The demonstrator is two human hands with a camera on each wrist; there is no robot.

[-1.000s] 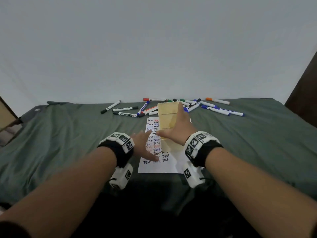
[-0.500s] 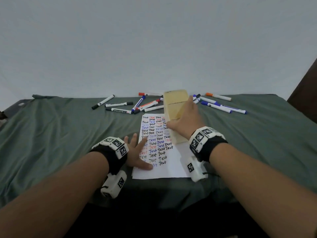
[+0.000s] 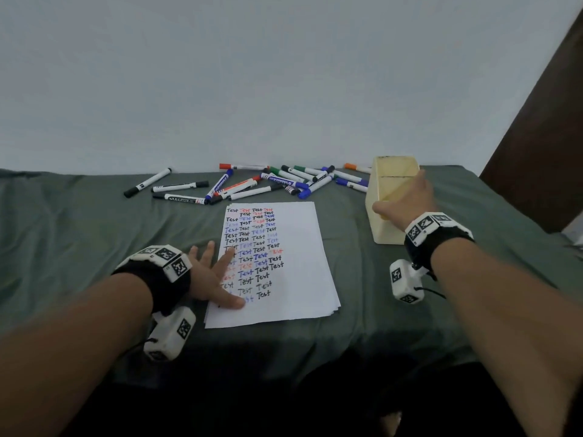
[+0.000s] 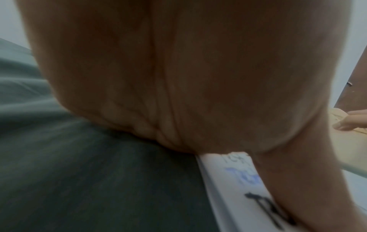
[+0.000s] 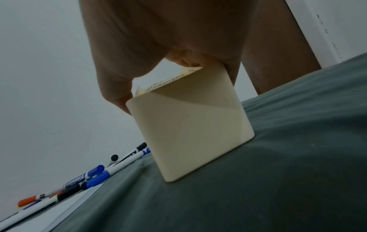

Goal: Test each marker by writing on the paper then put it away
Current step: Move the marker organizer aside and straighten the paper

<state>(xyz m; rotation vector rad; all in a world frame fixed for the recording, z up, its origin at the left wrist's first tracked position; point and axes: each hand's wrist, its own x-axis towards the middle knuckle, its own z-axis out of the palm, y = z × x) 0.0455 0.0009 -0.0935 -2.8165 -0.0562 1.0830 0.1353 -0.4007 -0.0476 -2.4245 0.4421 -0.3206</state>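
Head view: left hand (image 3: 210, 279) flat with fingers spread, pressing on the left edge of the paper (image 3: 284, 263), a small stack covered in rows of "Test" in black, blue and red, lying on the green-covered table (image 3: 94, 222) toward its front edge. Right hand (image 3: 407, 205) curled over the top of a cream marker holder (image 3: 383, 228), upright on the cloth right of the paper, thumb on its left wall. Markers (image 3: 252, 186) scattered along the back edge, behind the paper, capped in black, blue, red, green and orange.

Right wrist view: same holder (image 5: 190, 130) from low down, base on the cloth, thumb and fingers clamped over its rim; interior hidden, visible only from the head view.

Left wrist view: blurred palm (image 4: 178, 78) on cloth, thumb across the writing.
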